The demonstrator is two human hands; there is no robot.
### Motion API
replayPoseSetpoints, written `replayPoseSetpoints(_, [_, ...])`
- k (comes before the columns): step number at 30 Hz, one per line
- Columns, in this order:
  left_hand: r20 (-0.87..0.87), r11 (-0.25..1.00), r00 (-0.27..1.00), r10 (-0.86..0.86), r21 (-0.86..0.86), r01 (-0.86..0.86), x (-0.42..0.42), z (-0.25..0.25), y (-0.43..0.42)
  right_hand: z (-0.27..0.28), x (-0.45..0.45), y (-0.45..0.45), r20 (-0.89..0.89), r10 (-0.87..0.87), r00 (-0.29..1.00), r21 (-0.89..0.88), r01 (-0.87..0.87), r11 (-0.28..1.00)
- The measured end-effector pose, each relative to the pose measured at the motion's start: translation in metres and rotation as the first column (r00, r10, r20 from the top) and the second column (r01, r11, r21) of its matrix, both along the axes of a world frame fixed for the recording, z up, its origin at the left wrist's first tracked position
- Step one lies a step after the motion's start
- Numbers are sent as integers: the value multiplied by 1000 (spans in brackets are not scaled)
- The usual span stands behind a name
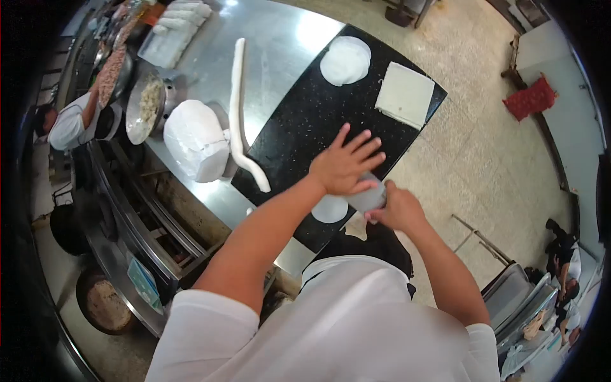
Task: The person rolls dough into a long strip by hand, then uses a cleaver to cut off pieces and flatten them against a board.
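Note:
Above the black countertop my left hand is spread with its fingers apart. My right hand is closed on the edge of a pale, thin, blurred sheet, near my left thumb. Just left of it lies a round white dough disc. Several round wrappers lie at the far end of the counter, beside a stack of square wrappers. A long dough rope stretches along the metal table. Left of the rope sits a large lump of dough, partly under clear plastic.
A metal bowl of chopped filling and a tray of white rolls stand on the metal table. A person works at far left, above a pan. Metal trays stand at lower right.

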State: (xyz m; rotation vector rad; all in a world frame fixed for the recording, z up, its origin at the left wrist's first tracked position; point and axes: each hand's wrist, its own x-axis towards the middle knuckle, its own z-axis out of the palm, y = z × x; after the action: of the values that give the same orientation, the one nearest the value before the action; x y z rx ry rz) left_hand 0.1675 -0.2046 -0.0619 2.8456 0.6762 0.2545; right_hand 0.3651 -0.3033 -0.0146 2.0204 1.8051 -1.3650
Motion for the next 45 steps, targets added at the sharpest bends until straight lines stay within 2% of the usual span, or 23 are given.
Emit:
replayPoseSetpoints(2, [16,998,998,56,19,-57,-7,0,-1,3,-6,-4,-4,68,998,35,-68,997])
replayPoseSetpoints(4, [51,999,998,31,-31,-29,-9,-2,-6,-1,-13,-27,-79,-26,997,79,32,996])
replayPoseSetpoints(6, [-29,999,1000,-4,-39,3,-18,-10,-62,-16,-4,-73,-206,-28,978,-82,11,997])
replayPoseSetpoints(8, [38,979,992,-117,-162,122,-7,-10,-92,-27,0,-109,-229,-92,969,-136,62,989])
replayPoseSetpoints(12, [21,989,993,-118,-91,120,15,-13,-65,-6,10,-74,-55,-149,987,-126,141,982])
replayPoseSetpoints(15, [-4,999,999,33,32,-33,14,-1,-16,-5,17,-15,-39,34,999,14,-33,999])
replayPoseSetpoints(18, [35,993,993,114,-36,-113,7,2,-9,-2,8,-16,-61,33,998,50,-30,998])
replayPoseSetpoints(20, [36,995,998,61,-76,-58,-8,7,-30,-19,-2,-51,-230,-61,971,55,76,996])
replayPoseSetpoints(21, [-17,993,999,44,-107,-45,-18,10,-53,-20,-7,-69,-274,-104,956,-41,97,994])
replayPoseSetpoints(22, [-32,991,999,2,-130,-6,-35,-3,-75,-39,-12,-90,-326,-58,944,-46,46,998])
replayPoseSetpoints(25, [4,974,999,-49,-221,49,-34,-1,-64,-29,-23,-71,-185,-17,983,-98,-2,995])
replayPoseSetpoints(27, [-93,999,995,-20,-48,16,-19,3,-34,-23,-16,-49,-15,-23,1000,44,24,999])
replayPoseSetpoints(30, [78,997,997,-11,82,5,-1,-5,6,-5,-5,-4,5,-47,999,62,47,997])
replayPoseSetpoints(34, [266,973,964,-14,225,-48,8,10,33,-8,-10,-10,77,-88,993,243,67,968])
replayPoseSetpoints(36, [168,979,965,203,-61,-195,4,33,22,-14,-23,-51,-3,-284,959,296,272,915])
replayPoseSetpoints(37, [74,955,952,297,-30,-295,3,37,9,-21,-29,-80,-19,-279,960,265,274,925])
replayPoseSetpoints(38, [-98,892,936,338,-283,-352,-5,44,-2,-22,-33,-115,-40,-268,963,246,269,931])
replayPoseSetpoints(39, [-268,756,907,324,-504,-418,-13,51,-15,-9,-37,-144,-15,-261,965,190,259,947])
replayPoseSetpoints(40, [-317,703,926,207,-610,-366,-23,37,-28,3,-39,-167,6,-252,968,140,249,958])
replayPoseSetpoints(41, [-242,665,954,174,-686,-295,-36,24,-43,13,-37,-186,20,-219,975,90,217,972])
replayPoseSetpoints(43, [-171,587,884,435,-690,-422,-51,32,-67,26,-28,-194,40,-198,980,58,195,979])
replayPoseSetpoints(44, [-161,595,885,437,-686,-418,-58,26,-74,34,-23,-191,42,-207,978,42,205,978])
replayPoseSetpoints(45, [-38,575,810,585,-685,-448,-64,22,-81,40,-19,-188,42,-215,976,20,215,977])
